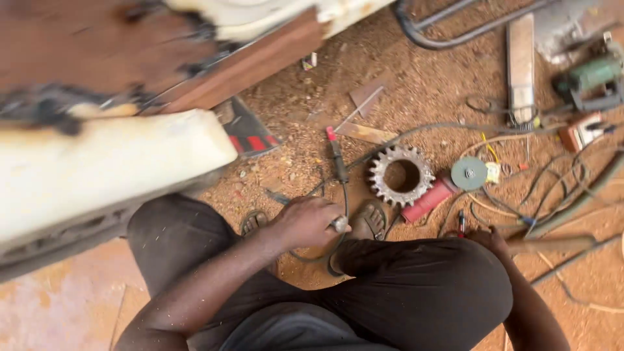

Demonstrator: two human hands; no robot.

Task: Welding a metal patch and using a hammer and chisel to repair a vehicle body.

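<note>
The left hand (309, 222), at the centre of the frame, is clenched around a small metal piece (339, 225) on a dark cable (342, 195). The right hand (489, 239), lower right, is half hidden behind the knee (its grip cannot be told). Just above lie a rusty toothed gear (401, 175), a red-handled grinder (448, 185) and tangled wires (552, 188) on the sawdust floor (416, 84).

Two hands are seen, the left hand (311, 221) and the right hand (489, 239), and two sandalled feet are counted between them. One toothed gear wheel (401, 175), one red-bodied angle grinder (448, 185) and one green power tool (590, 77) are counted on the ground.
</note>
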